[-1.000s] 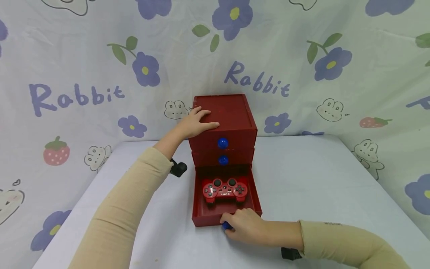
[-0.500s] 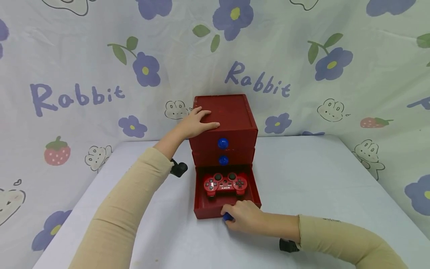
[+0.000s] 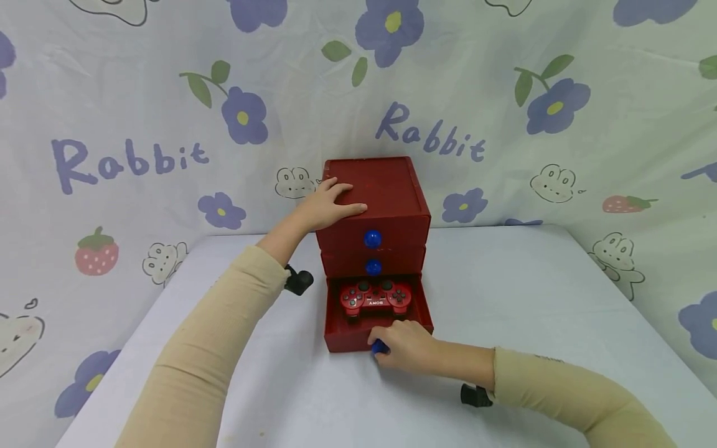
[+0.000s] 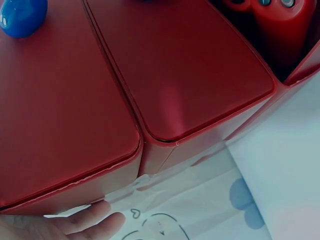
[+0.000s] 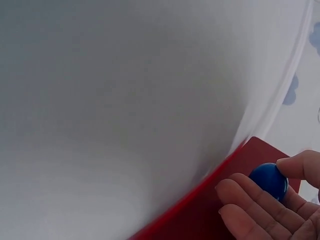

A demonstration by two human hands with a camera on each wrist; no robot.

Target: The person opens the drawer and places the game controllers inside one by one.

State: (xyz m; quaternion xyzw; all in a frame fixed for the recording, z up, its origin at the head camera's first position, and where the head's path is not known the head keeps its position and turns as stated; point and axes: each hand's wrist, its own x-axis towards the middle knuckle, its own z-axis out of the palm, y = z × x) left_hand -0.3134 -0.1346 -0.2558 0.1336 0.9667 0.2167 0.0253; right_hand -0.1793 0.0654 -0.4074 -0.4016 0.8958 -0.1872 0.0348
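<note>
A dark red drawer cabinet [image 3: 386,186] with blue round knobs stands at the back of the table. Its bottom drawer [image 3: 350,342] is pulled out, and a red Sony game controller [image 3: 375,300] lies inside. My right hand [image 3: 406,345] pinches the blue knob [image 5: 270,180] on that drawer's front between thumb and fingers. My left hand [image 3: 327,205] rests on the cabinet's top at the left edge, fingers spread. In the left wrist view, fingertips [image 4: 95,222] show along the cabinet's side. The two upper drawers are closed, with their knobs [image 3: 372,239] in front.
A white cloth covers the table [image 3: 493,298], and a fabric curtain [image 3: 313,93] printed with flowers and rabbits hangs right behind the cabinet. Small black wrist devices sit below both sleeves, one of them a left wrist camera [image 3: 299,281].
The bottom drawer has slid inward toward the cabinet, carrying the controller, with my right hand moving along on its knob. My left hand stays on the cabinet's top.
</note>
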